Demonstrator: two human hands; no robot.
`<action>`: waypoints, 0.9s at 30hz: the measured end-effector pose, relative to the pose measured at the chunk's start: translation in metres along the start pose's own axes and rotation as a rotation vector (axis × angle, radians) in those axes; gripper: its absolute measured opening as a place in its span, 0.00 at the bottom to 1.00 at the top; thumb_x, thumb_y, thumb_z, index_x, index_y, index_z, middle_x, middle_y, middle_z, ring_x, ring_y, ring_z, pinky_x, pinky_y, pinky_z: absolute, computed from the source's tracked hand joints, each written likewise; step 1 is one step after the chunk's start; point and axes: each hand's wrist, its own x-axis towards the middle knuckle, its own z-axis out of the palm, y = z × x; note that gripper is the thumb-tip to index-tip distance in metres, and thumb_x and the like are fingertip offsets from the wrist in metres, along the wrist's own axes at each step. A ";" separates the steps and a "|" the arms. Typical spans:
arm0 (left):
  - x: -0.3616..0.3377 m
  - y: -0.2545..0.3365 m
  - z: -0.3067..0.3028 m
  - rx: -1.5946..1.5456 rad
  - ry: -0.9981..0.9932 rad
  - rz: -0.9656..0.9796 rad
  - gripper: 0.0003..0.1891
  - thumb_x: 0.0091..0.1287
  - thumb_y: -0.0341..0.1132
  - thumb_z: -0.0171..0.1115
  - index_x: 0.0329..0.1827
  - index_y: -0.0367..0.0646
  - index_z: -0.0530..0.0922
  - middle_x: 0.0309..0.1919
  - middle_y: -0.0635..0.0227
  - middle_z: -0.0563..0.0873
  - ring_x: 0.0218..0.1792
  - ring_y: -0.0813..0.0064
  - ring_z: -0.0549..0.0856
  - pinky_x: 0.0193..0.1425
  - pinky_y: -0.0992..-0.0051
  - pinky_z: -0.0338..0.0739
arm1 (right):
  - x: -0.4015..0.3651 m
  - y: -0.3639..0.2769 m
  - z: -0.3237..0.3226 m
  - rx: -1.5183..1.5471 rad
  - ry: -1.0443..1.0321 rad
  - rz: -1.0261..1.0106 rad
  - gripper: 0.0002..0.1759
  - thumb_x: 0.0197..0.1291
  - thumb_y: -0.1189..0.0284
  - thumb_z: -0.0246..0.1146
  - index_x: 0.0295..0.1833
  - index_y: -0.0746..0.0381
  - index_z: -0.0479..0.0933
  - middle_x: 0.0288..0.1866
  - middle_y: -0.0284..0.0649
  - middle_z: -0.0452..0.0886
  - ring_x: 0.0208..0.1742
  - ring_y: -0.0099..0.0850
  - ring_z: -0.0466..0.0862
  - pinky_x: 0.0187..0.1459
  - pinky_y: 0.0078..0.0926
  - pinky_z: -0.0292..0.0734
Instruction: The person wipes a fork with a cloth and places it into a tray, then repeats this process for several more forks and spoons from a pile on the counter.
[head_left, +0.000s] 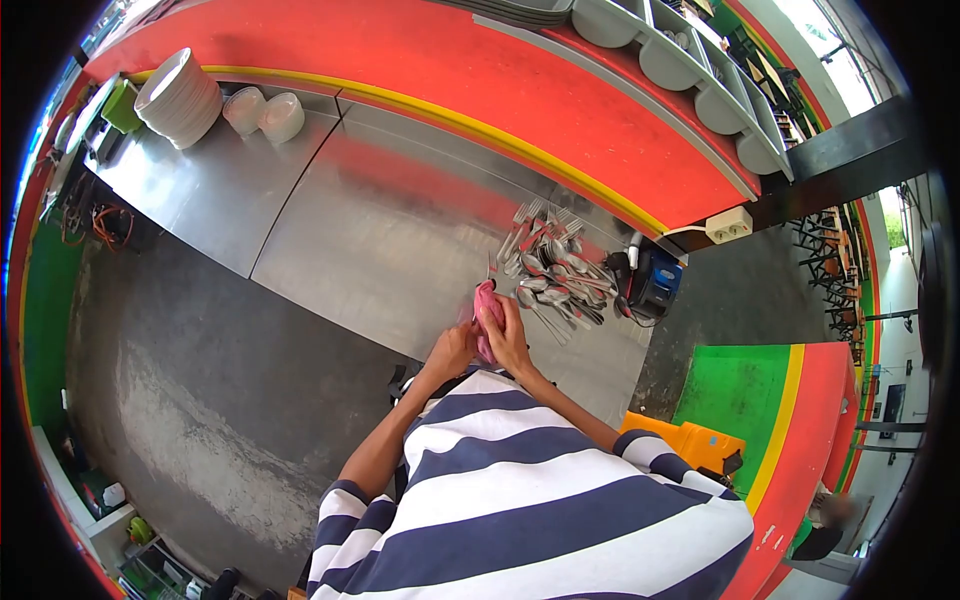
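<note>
In front of my chest, both hands are closed around a bunched pink cloth [484,318]. My left hand [455,350] grips its lower left part, and my right hand [508,338] wraps its right side. The tines of a fork [491,265] stick up past the top of the cloth; the handle is hidden inside it. Just beyond and to the right, a loose pile of forks and spoons [560,268] lies on the steel counter [370,240].
At the counter's far left stand stacked white plates [180,100], white bowls [281,118] and a green container [121,106]. A blue and black device [655,285] sits right of the cutlery. A red ledge [400,60] with a grey cutlery tray [667,62] runs behind. A person [822,525] is at lower right.
</note>
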 end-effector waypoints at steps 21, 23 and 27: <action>-0.007 0.049 -0.041 -0.286 -0.135 -0.098 0.14 0.76 0.37 0.47 0.37 0.37 0.76 0.18 0.65 0.75 0.20 0.73 0.75 0.29 0.69 0.70 | 0.100 -0.002 -0.082 0.054 0.492 0.098 0.24 0.64 0.56 0.66 0.50 0.68 0.79 0.42 0.41 0.78 0.46 0.31 0.76 0.51 0.30 0.70; -0.004 0.047 -0.040 -0.307 -0.096 -0.125 0.15 0.76 0.37 0.46 0.36 0.37 0.76 0.17 0.65 0.75 0.19 0.71 0.74 0.28 0.68 0.70 | 0.090 -0.016 -0.076 0.118 0.470 0.069 0.23 0.65 0.57 0.66 0.50 0.68 0.78 0.43 0.40 0.78 0.46 0.30 0.76 0.51 0.30 0.70; 0.001 0.044 -0.044 -0.309 -0.068 -0.185 0.14 0.76 0.37 0.46 0.40 0.38 0.78 0.19 0.65 0.78 0.21 0.69 0.78 0.30 0.69 0.72 | 0.045 -0.041 -0.044 0.096 0.241 -0.025 0.17 0.62 0.63 0.68 0.48 0.66 0.80 0.45 0.38 0.78 0.47 0.28 0.76 0.53 0.27 0.70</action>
